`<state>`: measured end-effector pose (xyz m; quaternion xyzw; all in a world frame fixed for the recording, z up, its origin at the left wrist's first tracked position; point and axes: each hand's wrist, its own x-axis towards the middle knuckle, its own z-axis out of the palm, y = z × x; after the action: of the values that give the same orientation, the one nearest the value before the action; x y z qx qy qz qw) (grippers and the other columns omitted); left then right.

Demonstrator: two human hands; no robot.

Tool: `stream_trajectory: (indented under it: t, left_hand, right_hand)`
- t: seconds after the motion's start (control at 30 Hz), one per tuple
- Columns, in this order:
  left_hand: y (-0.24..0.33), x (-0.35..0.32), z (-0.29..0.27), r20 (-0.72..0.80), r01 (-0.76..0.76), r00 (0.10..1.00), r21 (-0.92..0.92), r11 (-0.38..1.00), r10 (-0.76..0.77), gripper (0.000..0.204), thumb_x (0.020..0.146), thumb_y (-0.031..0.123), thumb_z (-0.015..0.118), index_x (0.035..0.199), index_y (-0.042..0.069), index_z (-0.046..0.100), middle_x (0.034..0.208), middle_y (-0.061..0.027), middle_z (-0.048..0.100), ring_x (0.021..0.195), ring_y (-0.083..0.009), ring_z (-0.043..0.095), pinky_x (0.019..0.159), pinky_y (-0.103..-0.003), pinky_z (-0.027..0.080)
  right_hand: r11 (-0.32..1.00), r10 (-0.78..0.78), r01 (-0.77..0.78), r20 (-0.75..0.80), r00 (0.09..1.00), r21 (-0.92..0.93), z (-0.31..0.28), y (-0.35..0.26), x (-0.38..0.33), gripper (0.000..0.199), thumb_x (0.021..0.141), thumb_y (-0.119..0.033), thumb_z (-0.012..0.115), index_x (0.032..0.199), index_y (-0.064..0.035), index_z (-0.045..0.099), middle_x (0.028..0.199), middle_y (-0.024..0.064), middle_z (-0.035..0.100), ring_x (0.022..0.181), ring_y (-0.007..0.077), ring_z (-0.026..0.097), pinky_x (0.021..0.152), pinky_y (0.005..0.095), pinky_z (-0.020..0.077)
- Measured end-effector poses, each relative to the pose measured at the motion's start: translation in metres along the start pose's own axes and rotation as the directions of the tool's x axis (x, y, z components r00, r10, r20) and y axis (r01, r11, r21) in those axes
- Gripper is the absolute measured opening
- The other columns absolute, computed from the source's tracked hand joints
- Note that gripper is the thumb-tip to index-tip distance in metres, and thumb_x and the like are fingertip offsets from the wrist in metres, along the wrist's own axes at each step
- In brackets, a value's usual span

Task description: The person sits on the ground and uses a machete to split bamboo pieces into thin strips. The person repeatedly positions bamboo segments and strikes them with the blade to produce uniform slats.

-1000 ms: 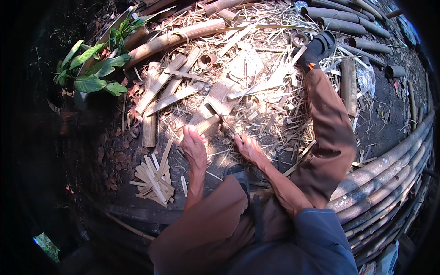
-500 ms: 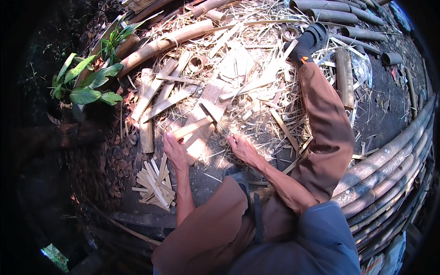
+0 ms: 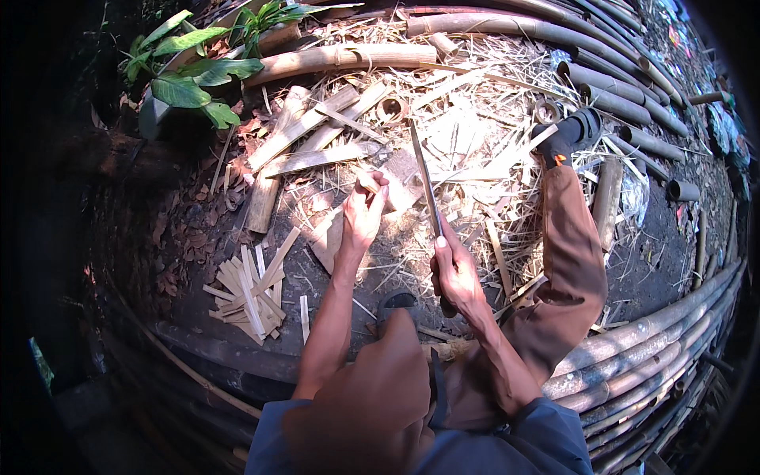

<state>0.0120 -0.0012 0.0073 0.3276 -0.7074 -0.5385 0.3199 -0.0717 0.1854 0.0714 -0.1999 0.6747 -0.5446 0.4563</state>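
My right hand [image 3: 457,277] is closed round the handle of a long knife, its narrow blade [image 3: 425,174] pointing away from me and a little left. To its left, my left hand [image 3: 362,218] grips a short bamboo piece [image 3: 369,184], seen nearly end-on and partly covered by the fingers. A gap separates blade and bamboo piece. Below both lies a flat wooden board [image 3: 326,241], sunlit in part. Nearer me on the left, a pile of split bamboo strips [image 3: 249,293] rests on the dark ground.
Bamboo shavings [image 3: 475,119] cover the ground ahead. Split bamboo slats [image 3: 305,131] lie beyond my left hand, near a leafy plant [image 3: 182,89]. Bamboo poles [image 3: 633,340] run along the right side, with cut tubes [image 3: 617,103] at the far right. My outstretched leg [image 3: 574,237] lies right.
The knife has come off the bamboo piece, and its blade now points away from me. My left hand has tilted the bamboo piece from sideways to nearly end-on. The view has shifted.
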Motion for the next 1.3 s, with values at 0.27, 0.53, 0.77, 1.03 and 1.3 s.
stream_trajectory:
  t: [0.27,0.53,0.77,1.03,1.3]
  left_hand:
    - [0.01,-0.019,0.004,0.197,-0.091,0.974,-0.11,0.99,0.111,0.01,0.092,0.001,0.058,0.1,0.001,0.052,0.086,-0.0074,0.053,0.076,-0.0159,0.053,0.068,-0.03,0.045]
    - [-0.009,-0.025,0.012,0.171,-0.06,0.978,-0.31,0.949,0.118,0.024,0.097,0.006,0.052,0.118,-0.004,0.052,0.093,-0.01,0.054,0.078,-0.0172,0.053,0.07,-0.03,0.048]
    - [-0.002,-0.024,0.015,0.242,0.292,0.953,-0.564,0.772,-0.184,0.024,0.101,0.013,0.05,0.119,-0.003,0.052,0.087,-0.002,0.046,0.073,-0.0078,0.043,0.065,-0.021,0.043]
    - [-0.002,-0.023,0.014,0.205,0.099,0.979,-0.427,0.899,-0.01,0.024,0.099,0.006,0.048,0.121,-0.003,0.051,0.099,-0.005,0.052,0.081,-0.011,0.05,0.071,-0.025,0.048]
    - [0.001,-0.023,0.009,0.308,0.232,0.944,-0.376,0.897,-0.115,0.03,0.102,0.011,0.043,0.128,0.0,0.049,0.115,-0.0071,0.055,0.108,-0.0144,0.055,0.087,-0.026,0.048]
  right_hand:
    - [0.97,0.165,-0.18,0.1,0.981,0.165,0.022,-0.026,0.013,0.033,0.105,-0.036,0.037,0.111,-0.0085,0.055,0.061,-0.0016,0.047,0.046,0.0074,0.044,0.04,0.0253,0.0366]
    - [0.961,0.149,-0.17,0.106,0.983,0.218,0.024,-0.019,0.017,0.036,0.104,-0.039,0.039,0.105,-0.0065,0.053,0.061,-0.0006,0.048,0.044,0.0086,0.044,0.039,0.0262,0.0371]
    - [0.964,0.124,-0.143,0.098,0.987,0.224,0.024,-0.018,0.019,0.035,0.104,-0.038,0.039,0.102,-0.0062,0.053,0.061,-0.0002,0.049,0.045,0.0089,0.046,0.04,0.0255,0.0372]
    - [0.981,0.083,-0.097,0.089,0.993,0.166,0.024,-0.014,0.023,0.029,0.105,-0.033,0.041,0.092,-0.0081,0.047,0.062,0.0002,0.05,0.045,0.0092,0.046,0.04,0.0238,0.0376]
    - [0.983,0.074,-0.085,0.073,0.995,0.161,0.028,-0.02,0.018,0.029,0.105,-0.03,0.04,0.098,-0.004,0.052,0.059,-0.0006,0.046,0.047,0.0071,0.044,0.043,0.0264,0.0365]
